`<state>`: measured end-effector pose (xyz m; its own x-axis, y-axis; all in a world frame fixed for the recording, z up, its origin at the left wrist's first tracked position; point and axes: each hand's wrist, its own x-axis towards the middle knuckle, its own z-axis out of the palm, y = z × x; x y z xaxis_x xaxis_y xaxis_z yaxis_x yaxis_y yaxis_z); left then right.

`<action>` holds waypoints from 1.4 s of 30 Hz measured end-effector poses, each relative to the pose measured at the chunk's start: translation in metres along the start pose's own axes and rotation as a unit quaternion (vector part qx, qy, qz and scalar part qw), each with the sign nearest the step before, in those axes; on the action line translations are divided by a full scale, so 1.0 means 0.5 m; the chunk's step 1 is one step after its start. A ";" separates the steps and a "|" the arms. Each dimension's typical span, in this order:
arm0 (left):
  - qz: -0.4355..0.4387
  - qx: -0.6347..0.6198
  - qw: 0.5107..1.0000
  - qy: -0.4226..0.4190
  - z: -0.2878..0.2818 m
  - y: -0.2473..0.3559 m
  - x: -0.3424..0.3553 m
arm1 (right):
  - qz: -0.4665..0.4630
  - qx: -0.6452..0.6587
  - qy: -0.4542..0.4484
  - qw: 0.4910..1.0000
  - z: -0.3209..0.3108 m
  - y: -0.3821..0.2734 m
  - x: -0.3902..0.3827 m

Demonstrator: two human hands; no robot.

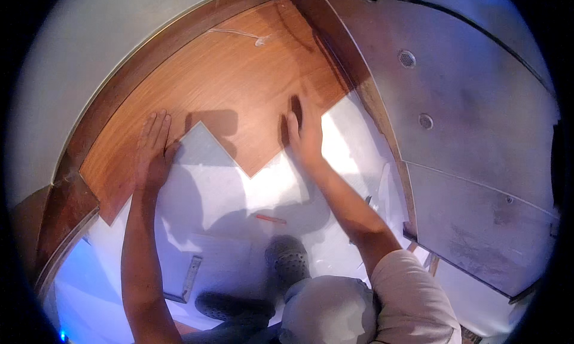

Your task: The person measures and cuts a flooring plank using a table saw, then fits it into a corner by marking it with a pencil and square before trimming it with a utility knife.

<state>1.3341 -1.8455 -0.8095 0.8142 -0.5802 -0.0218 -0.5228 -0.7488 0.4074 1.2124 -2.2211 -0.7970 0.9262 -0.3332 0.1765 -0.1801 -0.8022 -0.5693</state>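
Observation:
Wood-look flooring [233, 75] with a stepped edge lies over a pale grey floor [281, 194]. My left hand [152, 149] rests on its left part, fingers stretched out, beside the notch in the edge. My right hand [305, 131] touches the flooring near its right edge, thumb apart from the fingers; the dark patch between them looks like shadow. A small reddish stick [270, 218] lies on the pale floor below the notch, and a metal ruler or square [191, 278] lies near my left forearm.
A dark wooden border [128, 69] runs round the flooring. Grey panels [472, 134] with round vents and a black cable [460, 21] stand at the right. My foot in a perforated clog [284, 260] is at lower centre. A thin white strand [257, 40] lies on the far planks.

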 end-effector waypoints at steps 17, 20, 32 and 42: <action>0.051 0.087 0.990 0.095 0.016 0.027 -0.017 | -0.036 -0.138 -0.037 0.989 -0.045 0.020 -0.157; 0.057 0.120 0.985 0.109 0.031 0.016 -0.022 | -0.054 -0.129 -0.037 0.989 -0.052 0.021 -0.161; 0.026 0.127 0.992 -0.005 0.002 0.021 -0.002 | -0.034 -0.106 0.007 0.994 -0.041 0.028 -0.153; 0.028 0.096 0.995 -0.005 0.065 0.242 0.191 | -0.019 -0.087 -0.004 0.996 -0.048 0.031 -0.146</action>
<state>1.3403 -2.0020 -0.7919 0.7804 -0.6251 -0.0145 -0.6065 -0.7624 0.2257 1.1341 -2.2210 -0.7995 0.9357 -0.2977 0.1892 -0.1991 -0.8884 -0.4136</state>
